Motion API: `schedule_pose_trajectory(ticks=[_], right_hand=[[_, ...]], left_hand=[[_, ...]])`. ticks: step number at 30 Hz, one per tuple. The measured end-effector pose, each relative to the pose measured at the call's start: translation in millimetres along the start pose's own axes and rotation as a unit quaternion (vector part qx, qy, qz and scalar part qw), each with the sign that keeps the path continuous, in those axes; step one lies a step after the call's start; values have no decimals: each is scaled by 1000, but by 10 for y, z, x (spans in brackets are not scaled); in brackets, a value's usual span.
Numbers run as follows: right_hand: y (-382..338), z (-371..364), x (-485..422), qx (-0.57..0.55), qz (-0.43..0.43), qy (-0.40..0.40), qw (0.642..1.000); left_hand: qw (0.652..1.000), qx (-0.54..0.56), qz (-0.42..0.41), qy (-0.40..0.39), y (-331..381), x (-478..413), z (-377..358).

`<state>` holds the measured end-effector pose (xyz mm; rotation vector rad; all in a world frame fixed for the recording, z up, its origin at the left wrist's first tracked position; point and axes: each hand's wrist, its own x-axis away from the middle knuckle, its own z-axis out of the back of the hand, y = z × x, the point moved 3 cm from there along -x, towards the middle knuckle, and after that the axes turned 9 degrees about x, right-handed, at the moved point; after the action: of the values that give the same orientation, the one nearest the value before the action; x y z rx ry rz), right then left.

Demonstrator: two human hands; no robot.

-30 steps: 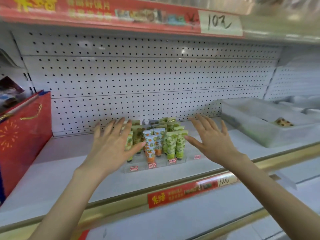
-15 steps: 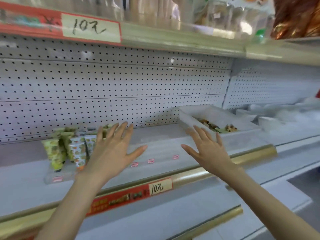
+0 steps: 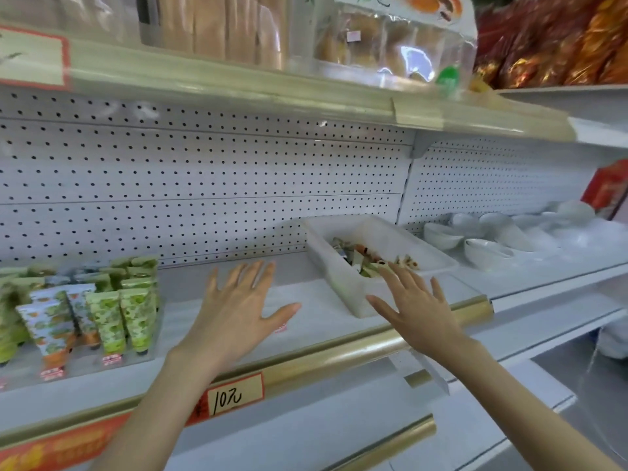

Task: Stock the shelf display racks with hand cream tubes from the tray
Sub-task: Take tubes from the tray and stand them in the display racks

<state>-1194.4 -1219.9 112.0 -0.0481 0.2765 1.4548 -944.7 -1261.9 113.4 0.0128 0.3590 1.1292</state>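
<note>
Hand cream tubes (image 3: pixel 102 317) stand upright in the clear display rack (image 3: pixel 129 363) at 9 o'clock on the shelf (image 3: pixel 323 321). Left hand (image 3: pixel 238 311) hovers over bare shelf, fingers spread, holding nothing. Right hand (image 3: pixel 418 311), fingers likewise splayed and empty, sits at the near corner of the white tray (image 3: pixel 343 283) at 1 o'clock; loose tubes lie inside. Step judged: reaching for restock. Next move calls for closing on a tube in the tray.

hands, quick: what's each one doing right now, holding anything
Left hand: open, fingers spread, holding nothing, over the shelf.
Right hand: open, holding nothing, at the near end of the tray.
</note>
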Motion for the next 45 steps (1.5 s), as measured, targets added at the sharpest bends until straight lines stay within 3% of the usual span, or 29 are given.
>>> schedule_pose_trajectory(ticks=[6,12,18,24,34,41,45], right_hand=[[364,-138,-376,-48,-15,2,999],[665,-247,-959,-98,-23,14,995],[831,-343,-1355,-166,-31,30,985],[998,-495,-1635,-192,-9,-5,981],[1302,-630,-2272,-195,143,-75,967],[1177,-847,-2417,-118,292,-222,923],[1123,-922,-2384,-130,331,-244,903]], left_hand=[[998,22,-26,-56,154,-467,-259],[998,42,-42,-32,185,-989,-414],[994,67,-61,-65,340,-1327,-579],[992,73,-46,-89,478,-1569,-683],[993,102,27,-50,809,-1899,-762],[992,113,53,-15,1162,-1894,-803],[989,119,83,-19,1247,-1821,-834]])
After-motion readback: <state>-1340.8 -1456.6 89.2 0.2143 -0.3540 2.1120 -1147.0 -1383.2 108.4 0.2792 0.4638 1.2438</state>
